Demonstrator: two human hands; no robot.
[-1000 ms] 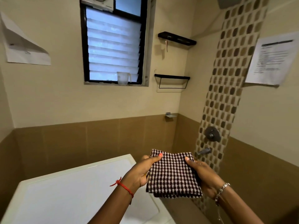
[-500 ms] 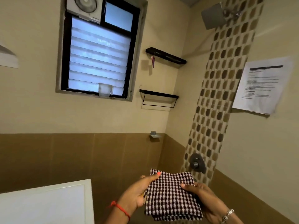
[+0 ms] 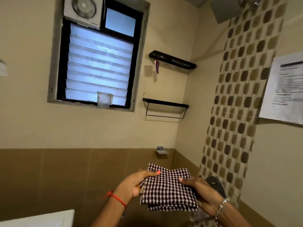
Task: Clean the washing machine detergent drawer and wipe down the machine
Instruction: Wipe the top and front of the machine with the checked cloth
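Low in the frame's centre I see the left hand (image 3: 136, 185) and the right hand (image 3: 203, 192) each pinching the folded checked cloth (image 3: 167, 189), thumbs on top and fingers underneath. The washing machine (image 3: 36, 218) shows at lower left. Beyond, a louvred window (image 3: 98, 71) sits upper left.

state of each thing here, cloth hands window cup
dark-and-white checked cloth, folded, held between both hands
left hand, thumb pinching the cloth's left edge
right hand, gripping its right edge
frosted glass louvre window, slats closed
clear plastic cup, upright on the sill
white washing machine top, untouched, corner only
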